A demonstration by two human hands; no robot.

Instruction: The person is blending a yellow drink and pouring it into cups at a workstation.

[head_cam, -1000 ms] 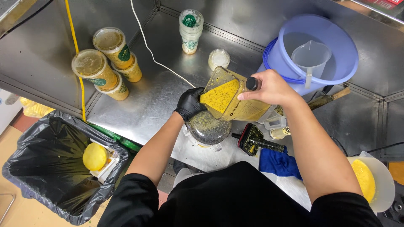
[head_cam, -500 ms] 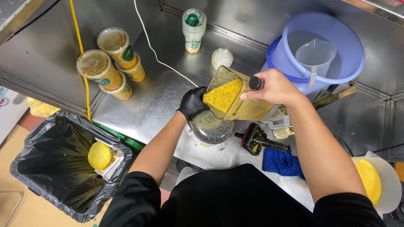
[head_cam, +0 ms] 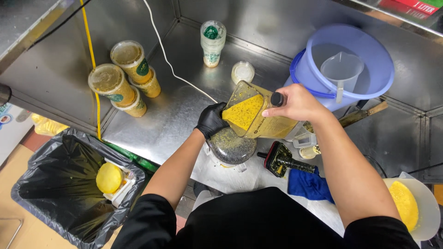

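My right hand (head_cam: 299,105) grips the black handle of a clear blender jug (head_cam: 258,117) that is tilted to the left, with yellow seedy pulp inside. My left hand (head_cam: 211,121), in a black glove, touches the jug's lower lip. Right under the jug's mouth sits a round mesh strainer (head_cam: 230,146) holding dark seeds and pulp over a container on the steel counter (head_cam: 175,115).
Three lidded cups of yellow juice (head_cam: 121,78) lie at the left. A sealed cup (head_cam: 212,42) and small lid (head_cam: 243,71) stand behind. A blue bucket (head_cam: 369,87) holds a measuring jug (head_cam: 341,71). Black-lined bin (head_cam: 60,193) below left; blue cloth (head_cam: 308,185); yellow-filled bowl (head_cam: 410,207) right.
The jug stays tilted over the strainer with both hands on it; only the camera view has shifted slightly.
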